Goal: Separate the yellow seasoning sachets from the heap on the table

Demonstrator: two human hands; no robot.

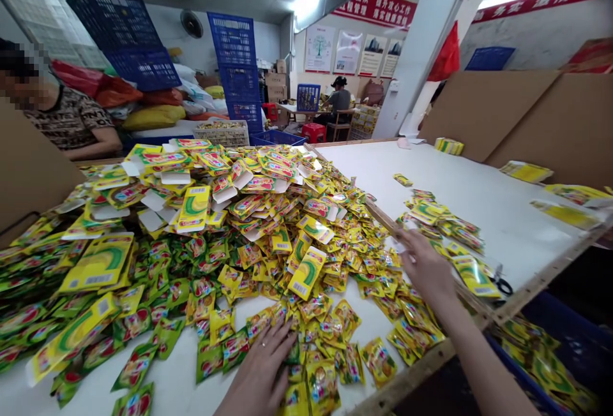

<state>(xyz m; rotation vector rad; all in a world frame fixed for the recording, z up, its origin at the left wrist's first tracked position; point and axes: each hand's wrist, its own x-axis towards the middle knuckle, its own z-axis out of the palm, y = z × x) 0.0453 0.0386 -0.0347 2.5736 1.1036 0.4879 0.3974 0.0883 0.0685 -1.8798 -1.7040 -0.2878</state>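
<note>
My left hand [263, 365] lies palm down at the front of the white table, fingers stretched out over small yellow packets [323, 381] and green packets [234, 346]. A ring shows on one finger. Beyond the wooden divider strip's near side, my right hand [428, 269] is closed, its fingertips around something whitish that I cannot make out. Yellow packets [412, 320] lie just below that hand. Ahead rises a big heap of packets topped with yellow cartons [194, 208], several with white flaps open. One carton [307, 272] rests flat near the middle.
Right of the wooden strip [380, 215] are packet piles [443, 218], scissors [500, 283] and flat cartons [527, 171]. A blue crate [522, 371] of packets sits below the edge. Cardboard panels [541, 122] flank the table. One person [71, 116] sits left, another [339, 100] farther back.
</note>
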